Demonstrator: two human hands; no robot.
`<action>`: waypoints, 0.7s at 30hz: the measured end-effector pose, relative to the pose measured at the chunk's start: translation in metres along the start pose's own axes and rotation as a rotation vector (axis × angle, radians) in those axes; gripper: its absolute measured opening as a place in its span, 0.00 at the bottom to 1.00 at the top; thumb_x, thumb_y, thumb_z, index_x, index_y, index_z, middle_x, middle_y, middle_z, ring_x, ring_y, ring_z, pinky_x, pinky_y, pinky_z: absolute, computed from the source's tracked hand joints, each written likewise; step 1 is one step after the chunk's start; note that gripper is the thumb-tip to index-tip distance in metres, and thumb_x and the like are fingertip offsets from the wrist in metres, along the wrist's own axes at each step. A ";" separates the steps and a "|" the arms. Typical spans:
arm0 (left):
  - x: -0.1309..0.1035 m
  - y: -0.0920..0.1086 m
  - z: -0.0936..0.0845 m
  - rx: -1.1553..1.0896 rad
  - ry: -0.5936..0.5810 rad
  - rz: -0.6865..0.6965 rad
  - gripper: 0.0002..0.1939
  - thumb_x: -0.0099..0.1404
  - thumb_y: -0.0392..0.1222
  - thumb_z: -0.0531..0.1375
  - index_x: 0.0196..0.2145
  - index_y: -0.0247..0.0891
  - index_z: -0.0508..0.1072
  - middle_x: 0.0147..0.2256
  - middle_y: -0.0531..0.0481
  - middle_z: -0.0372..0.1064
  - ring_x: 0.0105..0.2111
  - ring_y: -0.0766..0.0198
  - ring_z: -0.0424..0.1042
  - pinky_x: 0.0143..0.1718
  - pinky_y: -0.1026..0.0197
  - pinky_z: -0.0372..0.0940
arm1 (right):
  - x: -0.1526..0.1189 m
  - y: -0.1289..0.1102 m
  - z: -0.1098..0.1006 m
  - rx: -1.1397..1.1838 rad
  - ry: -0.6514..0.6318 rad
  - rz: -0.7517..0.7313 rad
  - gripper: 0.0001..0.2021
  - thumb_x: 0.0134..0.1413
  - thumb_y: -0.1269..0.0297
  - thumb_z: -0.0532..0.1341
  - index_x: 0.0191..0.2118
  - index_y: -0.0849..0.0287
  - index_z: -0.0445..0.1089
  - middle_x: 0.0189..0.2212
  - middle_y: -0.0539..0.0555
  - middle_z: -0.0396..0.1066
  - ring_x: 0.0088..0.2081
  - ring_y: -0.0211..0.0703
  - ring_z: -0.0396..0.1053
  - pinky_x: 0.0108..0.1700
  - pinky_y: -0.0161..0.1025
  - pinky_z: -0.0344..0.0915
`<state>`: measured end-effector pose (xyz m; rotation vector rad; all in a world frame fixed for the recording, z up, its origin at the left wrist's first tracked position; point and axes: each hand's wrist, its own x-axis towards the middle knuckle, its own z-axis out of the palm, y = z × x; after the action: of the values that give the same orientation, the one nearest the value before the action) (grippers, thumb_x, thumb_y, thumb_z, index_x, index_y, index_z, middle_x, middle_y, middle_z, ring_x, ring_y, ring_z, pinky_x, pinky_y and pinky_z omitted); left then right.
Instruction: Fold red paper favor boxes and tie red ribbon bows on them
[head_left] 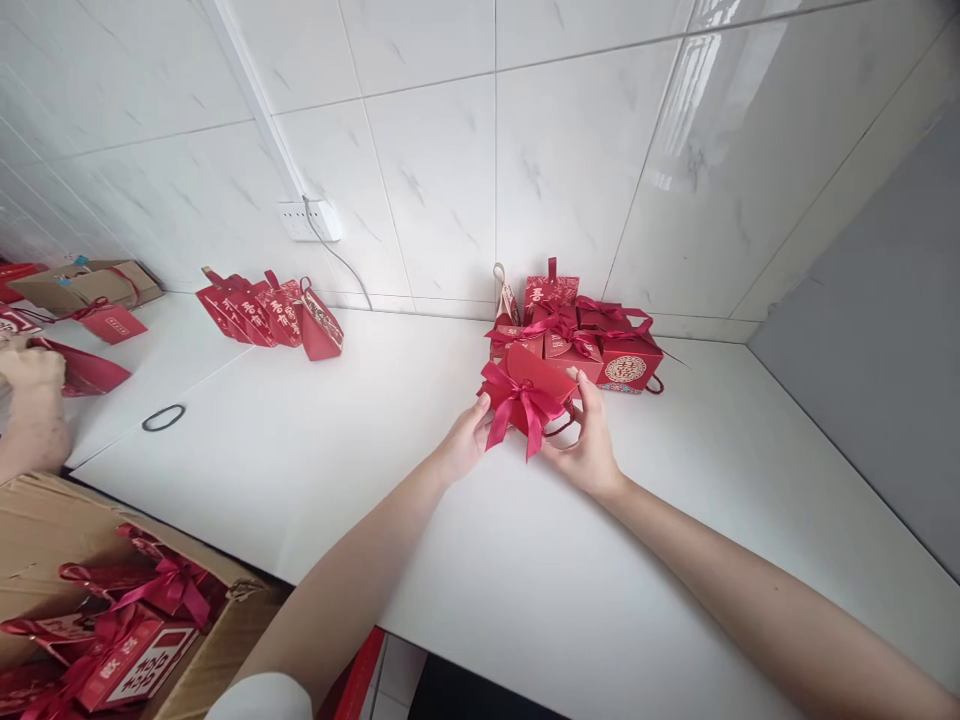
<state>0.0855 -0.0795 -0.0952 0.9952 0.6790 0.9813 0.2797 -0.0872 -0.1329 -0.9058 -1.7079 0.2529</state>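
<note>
Where the tiled wall (427, 150) meets it, a white bench (352, 480) spans the view, with an open carton (45, 520) of red boxes and ribbons (176, 585) below its near edge on the left. Toward the back right, a cluster (626, 365) of red boxes stands close to the wall; at the back left, a row (281, 315) of red, looped packets leans along it. Farther left, another person's hand (30, 375) is at a red item (90, 370), near a brown box (90, 290). Just in front of the cluster is the red gift (544, 375), its bow (521, 395) facing the near side. The left hand (465, 440) grips its left side and the right hand (589, 450) its right, fingers closed on it; whether it touches the bench, I cannot tell. A socket (309, 221) with a grey cable (337, 255) sits on the wall, and a small black ring (163, 430) lies flat on the bench.
</note>
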 end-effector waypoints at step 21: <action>0.022 0.030 -0.080 -0.225 0.540 0.503 0.13 0.51 0.42 0.68 0.36 0.39 0.73 0.36 0.50 0.75 0.45 0.65 0.73 0.55 0.59 0.63 | 0.000 0.007 0.000 0.084 -0.147 0.137 0.19 0.63 0.57 0.54 0.58 0.52 0.58 0.56 0.60 0.64 0.58 0.51 0.62 0.56 0.54 0.64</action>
<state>0.0175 -0.0237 -0.1008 0.7107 0.7496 1.7663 0.2827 -0.0829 -0.1369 -0.9621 -1.7575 0.4893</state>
